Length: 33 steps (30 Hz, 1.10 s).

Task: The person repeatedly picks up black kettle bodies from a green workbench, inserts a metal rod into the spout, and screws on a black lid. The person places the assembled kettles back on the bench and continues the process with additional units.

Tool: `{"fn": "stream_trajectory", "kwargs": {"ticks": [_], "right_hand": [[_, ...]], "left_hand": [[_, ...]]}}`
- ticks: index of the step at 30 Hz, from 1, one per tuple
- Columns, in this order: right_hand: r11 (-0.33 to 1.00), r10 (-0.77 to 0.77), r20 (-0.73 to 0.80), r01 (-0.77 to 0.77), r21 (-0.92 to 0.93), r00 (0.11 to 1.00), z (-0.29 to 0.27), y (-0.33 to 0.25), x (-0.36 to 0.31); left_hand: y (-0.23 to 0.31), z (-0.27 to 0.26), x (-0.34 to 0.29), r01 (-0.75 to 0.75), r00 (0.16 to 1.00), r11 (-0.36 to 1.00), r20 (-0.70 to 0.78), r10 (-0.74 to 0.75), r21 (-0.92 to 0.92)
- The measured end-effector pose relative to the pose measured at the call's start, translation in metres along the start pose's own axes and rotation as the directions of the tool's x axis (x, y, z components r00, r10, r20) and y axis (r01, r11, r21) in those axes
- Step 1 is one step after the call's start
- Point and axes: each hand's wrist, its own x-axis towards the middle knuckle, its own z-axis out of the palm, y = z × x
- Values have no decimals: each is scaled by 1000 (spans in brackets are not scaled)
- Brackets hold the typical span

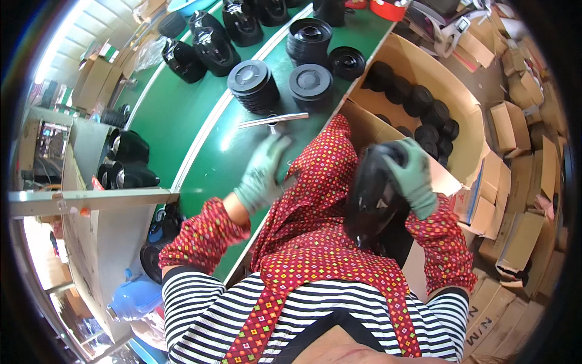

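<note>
My right hand [415,176], in a pale green glove, grips the upper end of a glossy black plastic housing [371,197]. The housing is tilted against my red patterned apron, and its lower part is partly out of sight. Over the near edge of the green table is my left hand [264,176], gloved alike and slightly blurred, fingers apart. A silver T-handled tool [273,121] is just beyond its fingertips, apart from them as far as I can see.
Stacks of round black discs [251,82] stand on the green worktable [200,145]. More glossy black housings [215,51] are behind them. To the right, an open cardboard box [467,103] holds several round black parts. Flattened cartons [521,224] crowd the far right.
</note>
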Motion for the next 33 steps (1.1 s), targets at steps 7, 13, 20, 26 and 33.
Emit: {"fn": "stream_trajectory", "kwargs": {"ticks": [7,13,20,26,33], "right_hand": [[967,15,221,42,-250,975,26,-25,-20],[951,1,285,-89,295,958,-14,-20,12],[915,-341,247,260,309,907,-23,-24,66],[803,-592,220,592,71,776,13,-16,140],[724,-467,37,358,590,884,75,86,99]], "left_hand": [[-149,15,43,98,930,844,254,-267,528],[-121,3,30,203,935,974,277,-223,100],[9,-64,55,539,829,811,315,-463,-227],[86,-76,138,237,897,953,419,-142,-186],[71,-40,195,-254,832,717,233,504,-649]]}}
